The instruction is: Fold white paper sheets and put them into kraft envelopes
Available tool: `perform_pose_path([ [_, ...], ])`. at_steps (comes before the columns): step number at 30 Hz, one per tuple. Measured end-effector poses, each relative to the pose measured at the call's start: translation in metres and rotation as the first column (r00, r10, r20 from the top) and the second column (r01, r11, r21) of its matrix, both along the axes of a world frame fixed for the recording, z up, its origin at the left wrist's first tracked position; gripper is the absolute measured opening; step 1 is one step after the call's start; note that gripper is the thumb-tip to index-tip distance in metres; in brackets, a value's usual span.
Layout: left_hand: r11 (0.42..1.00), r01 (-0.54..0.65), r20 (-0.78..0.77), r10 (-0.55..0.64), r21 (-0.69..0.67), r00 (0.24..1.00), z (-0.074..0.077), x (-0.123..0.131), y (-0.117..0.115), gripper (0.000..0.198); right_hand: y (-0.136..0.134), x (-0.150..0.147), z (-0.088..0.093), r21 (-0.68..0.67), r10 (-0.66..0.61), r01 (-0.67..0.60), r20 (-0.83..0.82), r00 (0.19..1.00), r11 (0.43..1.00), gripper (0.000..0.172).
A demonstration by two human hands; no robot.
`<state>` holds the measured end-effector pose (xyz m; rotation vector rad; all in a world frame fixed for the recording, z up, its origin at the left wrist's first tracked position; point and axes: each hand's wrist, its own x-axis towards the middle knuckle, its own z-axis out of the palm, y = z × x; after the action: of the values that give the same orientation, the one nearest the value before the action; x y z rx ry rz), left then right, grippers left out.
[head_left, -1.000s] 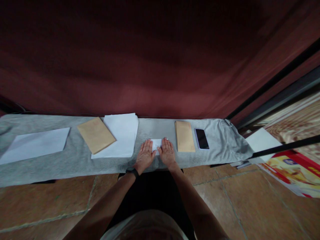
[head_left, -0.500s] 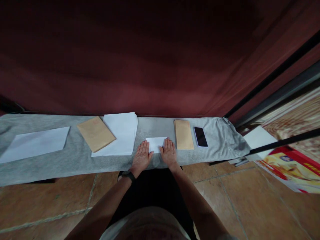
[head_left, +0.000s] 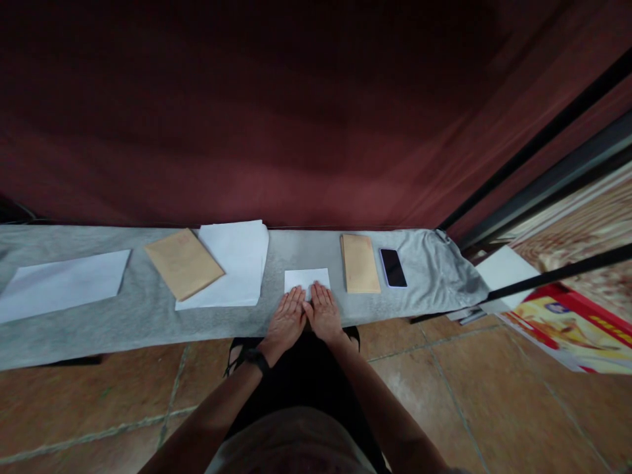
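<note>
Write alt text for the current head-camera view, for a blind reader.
Left hand and right hand lie flat, side by side, over the near part of a small white paper on grey cloth. To their left, a brown envelope overlaps white sheets; to their right lie another brown envelope and a smartphone.

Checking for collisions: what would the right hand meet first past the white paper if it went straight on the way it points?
Probably the red backdrop, once the right hand crosses the white paper and gray cloth; depth there is unclear.
</note>
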<state>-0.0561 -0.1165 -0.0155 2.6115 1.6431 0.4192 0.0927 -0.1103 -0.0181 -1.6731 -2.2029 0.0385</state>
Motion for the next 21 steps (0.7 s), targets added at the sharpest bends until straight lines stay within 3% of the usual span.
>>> perform_pose_path([
  [15,0.998,-0.060,-0.009,0.060,0.005,0.998,0.002,-0.021,-0.008,0.070,-0.004,0.027,-0.015,0.112,-0.064,0.063,0.006,0.998,0.992,0.064],
  [21,0.998,-0.070,0.004,0.070,0.004,0.998,0.009,-0.022,-0.007,0.068,-0.008,0.034,-0.016,0.114,-0.085,0.086,-0.020,0.996,0.990,0.063],
])
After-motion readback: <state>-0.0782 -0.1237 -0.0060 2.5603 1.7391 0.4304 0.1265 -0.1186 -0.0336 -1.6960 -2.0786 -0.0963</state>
